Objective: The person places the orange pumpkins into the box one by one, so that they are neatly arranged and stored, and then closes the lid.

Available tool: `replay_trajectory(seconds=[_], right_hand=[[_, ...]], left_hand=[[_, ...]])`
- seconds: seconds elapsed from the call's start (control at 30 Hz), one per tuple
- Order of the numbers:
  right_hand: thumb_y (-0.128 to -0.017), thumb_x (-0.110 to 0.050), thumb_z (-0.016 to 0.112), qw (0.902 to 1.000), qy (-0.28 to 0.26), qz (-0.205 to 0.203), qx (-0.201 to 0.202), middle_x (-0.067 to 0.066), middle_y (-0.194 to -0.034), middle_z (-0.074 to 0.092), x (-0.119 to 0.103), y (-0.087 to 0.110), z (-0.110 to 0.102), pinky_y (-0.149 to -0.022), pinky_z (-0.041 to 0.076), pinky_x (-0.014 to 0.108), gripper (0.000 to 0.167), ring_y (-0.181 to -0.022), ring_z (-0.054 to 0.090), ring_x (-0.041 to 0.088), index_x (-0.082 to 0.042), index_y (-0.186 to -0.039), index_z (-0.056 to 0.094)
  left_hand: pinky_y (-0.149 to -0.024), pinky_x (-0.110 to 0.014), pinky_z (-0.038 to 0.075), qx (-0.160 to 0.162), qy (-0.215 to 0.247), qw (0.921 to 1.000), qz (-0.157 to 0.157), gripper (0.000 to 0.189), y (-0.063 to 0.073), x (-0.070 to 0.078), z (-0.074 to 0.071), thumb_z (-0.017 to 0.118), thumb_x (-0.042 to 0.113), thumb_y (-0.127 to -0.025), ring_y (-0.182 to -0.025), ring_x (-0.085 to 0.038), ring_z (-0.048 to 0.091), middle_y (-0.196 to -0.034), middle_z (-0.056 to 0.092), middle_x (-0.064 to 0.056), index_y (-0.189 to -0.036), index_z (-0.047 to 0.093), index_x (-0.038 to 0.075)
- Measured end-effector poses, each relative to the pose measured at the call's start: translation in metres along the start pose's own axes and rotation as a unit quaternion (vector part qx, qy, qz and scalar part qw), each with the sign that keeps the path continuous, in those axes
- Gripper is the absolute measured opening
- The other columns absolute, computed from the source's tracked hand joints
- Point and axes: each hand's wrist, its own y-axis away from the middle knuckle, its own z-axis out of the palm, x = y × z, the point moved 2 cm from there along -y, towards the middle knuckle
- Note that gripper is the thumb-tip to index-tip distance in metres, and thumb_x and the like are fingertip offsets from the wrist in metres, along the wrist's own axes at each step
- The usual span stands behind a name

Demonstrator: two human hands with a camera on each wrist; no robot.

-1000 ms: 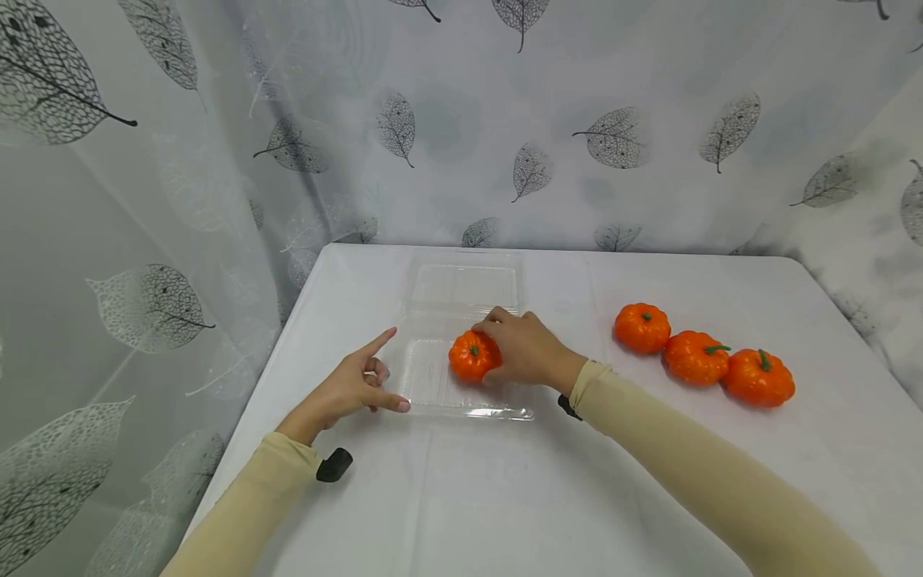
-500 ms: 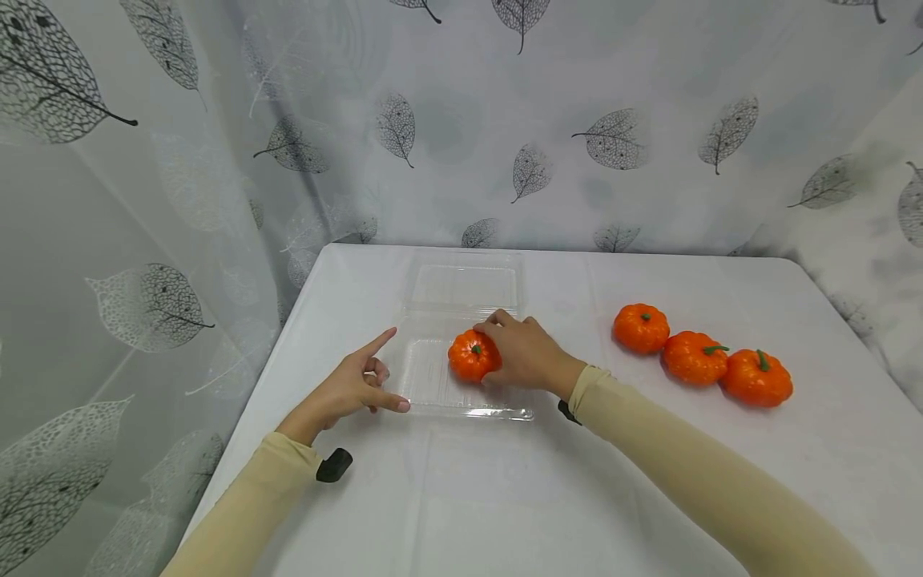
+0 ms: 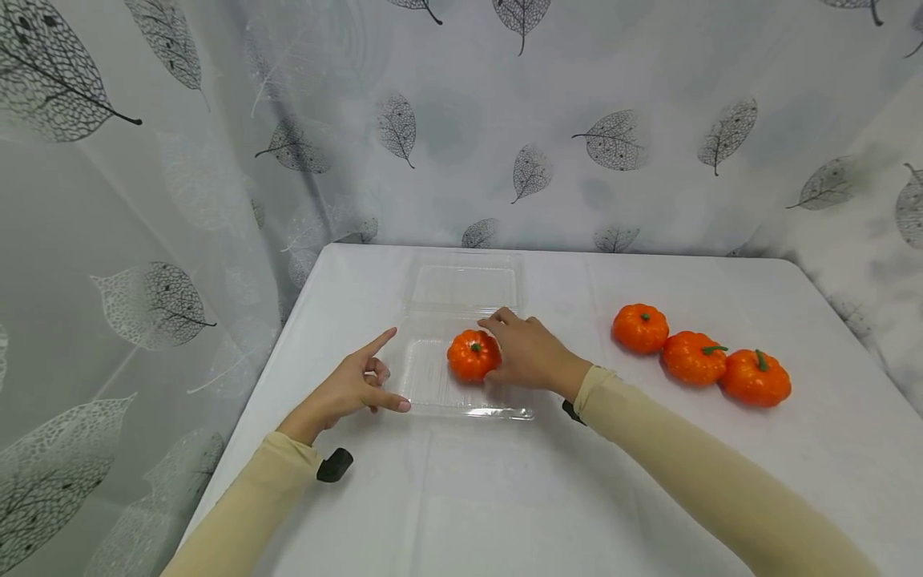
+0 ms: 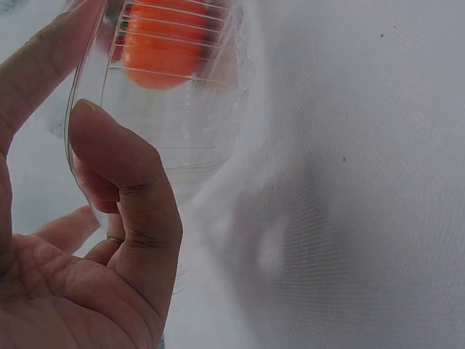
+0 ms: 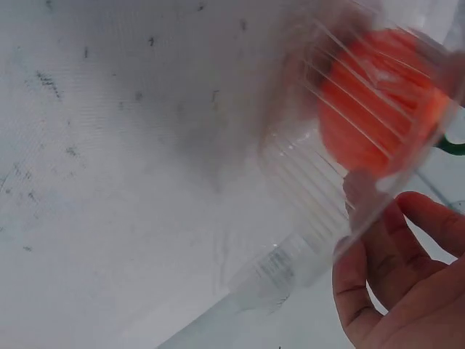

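Note:
A small orange pumpkin with a green stem (image 3: 472, 356) sits in the lower half of a clear plastic clamshell box (image 3: 425, 385), whose lid lies folded open at the back. My right hand (image 3: 530, 350) is curved loosely at the pumpkin's right side, fingertips close to its surface; contact is unclear. In the right wrist view, several fingers (image 5: 396, 247) show at the box wall. My left hand (image 3: 349, 385) is at the box's left edge, index finger and thumb stretched out, the others bent. The left wrist view has the thumb (image 4: 134, 167) against the clear wall.
Three more orange pumpkins stand in a slanting row at the right: a far one (image 3: 641, 328), a middle one (image 3: 694, 358) and a near one (image 3: 755, 378). The white-covered table (image 3: 490, 497) ends at a leaf-patterned curtain (image 3: 447, 120) behind and at the left.
My right hand has eased slightly to the right, away from the pumpkin, which stays in the box. The left hand has kept its place.

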Motion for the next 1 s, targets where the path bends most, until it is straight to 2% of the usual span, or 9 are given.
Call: replay_trajectory(seconds=[0.17,0.3,0.47,0.67,0.77,0.9,1.0], right_hand=[[-0.083,-0.034,0.083,0.9986,-0.047,0.013,0.022,0.012,-0.133,0.056,0.0,0.007,-0.012,-0.09,0.053,0.042,0.077,-0.103,0.064,0.025,-0.002,-0.145,0.052],[-0.087,-0.033,0.079,0.9917,-0.117,0.048,0.023,0.013,-0.13,0.061,0.003,0.008,-0.019,-0.087,0.054,0.039,0.067,-0.107,0.065,0.025,-0.002,-0.141,0.055],[-0.09,-0.029,0.076,0.9716,-0.216,0.097,-0.001,0.012,-0.127,0.064,0.006,0.01,-0.022,-0.085,0.055,0.036,0.063,-0.104,0.066,0.024,-0.001,-0.143,0.054],[-0.094,-0.027,0.072,0.9413,-0.303,0.137,-0.059,0.017,-0.134,0.06,0.003,0.016,-0.023,-0.079,0.058,0.034,0.067,-0.087,0.072,0.03,0.003,-0.148,0.047],[-0.094,-0.03,0.071,0.9299,-0.322,0.154,-0.089,0.019,-0.142,0.054,0.001,0.021,-0.022,-0.087,0.056,0.039,0.07,-0.082,0.073,0.029,0.003,-0.15,0.043],[-0.095,-0.031,0.07,0.9166,-0.343,0.169,-0.117,0.021,-0.152,0.043,-0.003,0.025,-0.021,-0.103,0.047,0.048,0.075,-0.085,0.073,0.028,0.003,-0.153,0.037],[-0.096,-0.025,0.068,0.901,-0.38,0.167,-0.126,0.024,-0.156,0.035,-0.006,0.026,-0.017,-0.103,0.047,0.046,0.077,-0.091,0.073,0.031,0.006,-0.155,0.03]], left_hand=[[-0.06,-0.035,0.053,-0.001,0.002,1.0,0.002,0.124,0.0,0.0,0.0,0.097,0.012,-0.065,-0.062,-0.018,0.049,-0.092,0.042,-0.007,-0.163,0.022,0.029],[-0.059,-0.036,0.052,0.0,0.001,1.0,0.004,0.124,0.0,0.0,-0.001,0.097,0.012,-0.066,-0.061,-0.019,0.05,-0.092,0.042,-0.008,-0.163,0.022,0.029],[-0.06,-0.036,0.052,-0.003,0.001,1.0,0.002,0.124,0.0,0.0,0.0,0.096,0.012,-0.066,-0.061,-0.019,0.05,-0.093,0.042,-0.008,-0.163,0.021,0.029],[-0.059,-0.035,0.053,-0.002,0.001,1.0,-0.002,0.124,0.0,0.0,0.0,0.097,0.012,-0.065,-0.061,-0.019,0.05,-0.092,0.042,-0.009,-0.163,0.022,0.029],[-0.059,-0.036,0.053,-0.003,-0.001,1.0,0.0,0.124,0.0,0.0,-0.001,0.097,0.012,-0.066,-0.061,-0.019,0.05,-0.092,0.042,-0.009,-0.163,0.021,0.028],[-0.059,-0.037,0.053,-0.005,-0.002,1.0,0.005,0.124,0.0,0.001,-0.001,0.096,0.012,-0.066,-0.06,-0.018,0.049,-0.091,0.042,-0.009,-0.163,0.021,0.027],[-0.06,-0.037,0.053,-0.004,-0.003,1.0,0.006,0.123,0.0,0.001,-0.001,0.096,0.012,-0.066,-0.061,-0.018,0.05,-0.091,0.042,-0.008,-0.163,0.022,0.028]])
